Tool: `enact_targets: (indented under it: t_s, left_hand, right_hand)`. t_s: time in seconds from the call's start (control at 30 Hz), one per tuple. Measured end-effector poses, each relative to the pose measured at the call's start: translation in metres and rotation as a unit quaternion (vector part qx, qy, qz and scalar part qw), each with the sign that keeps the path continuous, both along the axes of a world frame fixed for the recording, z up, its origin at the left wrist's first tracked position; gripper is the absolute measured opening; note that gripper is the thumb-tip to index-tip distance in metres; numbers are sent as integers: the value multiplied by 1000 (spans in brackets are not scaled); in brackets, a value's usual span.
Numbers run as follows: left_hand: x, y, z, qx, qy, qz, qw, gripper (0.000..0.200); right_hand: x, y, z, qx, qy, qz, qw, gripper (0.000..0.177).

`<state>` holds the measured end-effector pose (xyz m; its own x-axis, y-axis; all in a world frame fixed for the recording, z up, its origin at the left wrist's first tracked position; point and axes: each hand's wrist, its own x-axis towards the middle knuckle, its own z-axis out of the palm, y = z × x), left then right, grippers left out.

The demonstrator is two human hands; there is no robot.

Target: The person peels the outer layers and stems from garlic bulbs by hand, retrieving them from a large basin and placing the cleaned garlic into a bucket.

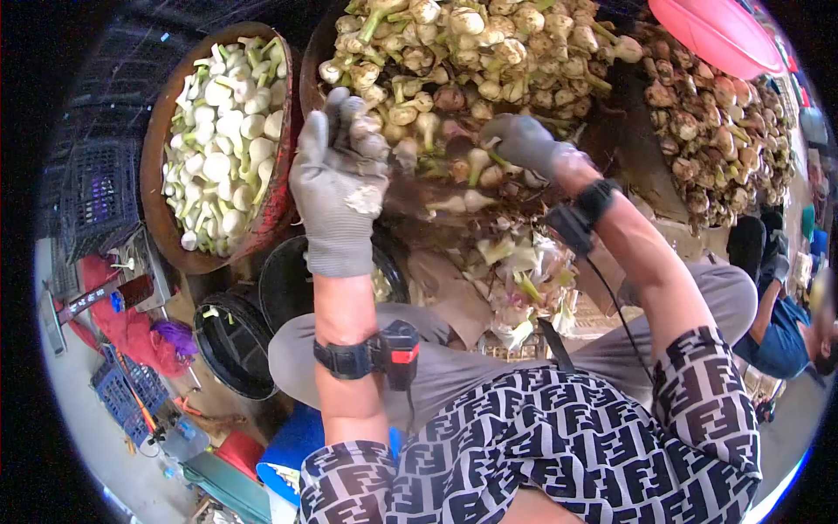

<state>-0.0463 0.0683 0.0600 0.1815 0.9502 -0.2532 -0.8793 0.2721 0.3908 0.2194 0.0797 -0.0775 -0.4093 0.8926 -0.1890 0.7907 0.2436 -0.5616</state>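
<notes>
My left hand (336, 192), in a grey glove, is raised beside the near left edge of the garlic pile (489, 52). Its fingers are apart and partly bent, with no bulb plainly held; a pale patch shows on the glove. Over the front of the pile is my right hand (524, 144), also gloved, its fingers pointing left and blurred, so their grip is unclear. Loose bulbs with stems (476, 166) lie just below it. Peeled white bulbs (227, 131) fill a round reddish pan (157, 192) to the left.
Unpeeled garlic (716, 131) is heaped at right under a pink basin (716, 35). Leaf scraps (532, 279) lie between my legs. Black tubs (205, 349) and a blue bucket (284, 458) stand at lower left. Another person (777, 336) sits at far right.
</notes>
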Motion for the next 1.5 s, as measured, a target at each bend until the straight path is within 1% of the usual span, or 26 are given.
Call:
enact_targets:
  t_s: [0.03, 0.1, 0.2, 0.27, 0.3, 0.37, 0.4, 0.43, 0.5, 0.57, 0.6, 0.7, 0.73, 0.77, 0.83, 0.87, 0.93, 1.03, 1.17, 1.23, 1.27, 1.33, 1.37, 1.43, 1.47, 1.5]
  left_hand:
    - [4, 3, -1, -7, 17, 6, 1000, 32]
    - [6, 10, -4, -13, 69, 21, 997, 33]
    - [6, 18, -4, -13, 117, 42, 992, 33]
    - [5, 17, -7, -8, 150, 47, 987, 33]
    - [7, 16, -7, -11, 197, 32, 980, 34]
    - [15, 16, -6, -10, 285, 5, 958, 37]
    - [19, 16, -13, 30, 357, -22, 933, 41]
    - [24, 13, -16, 45, 465, -52, 883, 48]
    - [36, 7, -41, 134, 613, -120, 769, 58]
    - [47, -5, -57, 298, 702, -97, 640, 66]
    - [51, -11, -63, 312, 714, -115, 616, 67]
    - [59, -21, -48, 224, 679, -253, 652, 65]
    - [63, -26, -49, 250, 675, -207, 663, 63]
    - [66, -30, -50, 271, 680, -188, 655, 62]
    - [70, -38, -49, 311, 689, -152, 637, 61]
    - [72, -41, -49, 327, 689, -144, 631, 60]
    - [73, -43, -46, 356, 690, -123, 618, 60]
    - [73, -48, -37, 350, 671, -132, 640, 60]
    - [75, -49, -43, 305, 569, -148, 749, 52]
    - [73, -48, -42, 290, 502, -157, 800, 50]
    - [72, -49, -41, 222, 429, -192, 854, 50]
    - [70, -50, -36, 77, 268, -253, 926, 53]
    - [69, -50, -38, 21, 247, -258, 934, 51]
    - [68, -52, -46, -91, 202, -265, 938, 47]
    - [64, -49, -49, -78, 177, -290, 937, 46]
    - [58, -45, -51, -65, 152, -313, 935, 44]
  right_hand:
    - [-14, 15, -9, -44, -101, 66, 992, 32]
    - [-38, 30, -33, -159, -162, 64, 972, 38]
    - [-28, 25, -197, -15, -123, 53, 991, 41]
    - [-48, 31, -117, -72, -180, 52, 980, 41]
    - [-54, 33, -73, -99, -211, 50, 971, 42]
    - [-44, 30, -40, -107, -123, 9, 986, 39]
    - [-38, 27, -25, -110, -78, -12, 991, 38]
    - [-33, 23, 4, -141, -2, -25, 990, 38]
    - [-24, 8, 59, -198, 150, -51, 967, 37]
    - [-16, -9, 73, -177, 278, -71, 942, 37]
    - [-13, -19, 79, -165, 340, -81, 922, 37]
    - [-16, -46, 85, -202, 479, -264, 813, 36]
    - [-19, -55, 97, -266, 513, -301, 759, 35]
    - [-22, -60, 105, -299, 494, -328, 747, 32]
    - [-35, -70, 104, -201, 527, -291, 773, 30]
    - [-39, -73, 108, -159, 497, -314, 793, 20]
    - [-37, -76, 110, -176, 477, -342, 790, 19]
    - [-31, -80, 107, -202, 443, -355, 798, 17]
    - [-24, -82, 108, -183, 436, -328, 818, 19]
    - [-17, -82, 105, -241, 474, -314, 787, 18]
    - [-15, -81, 104, -269, 492, -305, 769, 19]
    - [-21, -87, 106, -210, 440, -321, 812, 21]
    - [-24, -88, 109, -180, 412, -326, 831, 23]
    - [-23, -89, 101, -109, 336, -290, 889, 26]
    - [-21, -89, 97, -71, 296, -270, 914, 28]
    - [-19, -87, 94, -69, 307, -258, 914, 28]
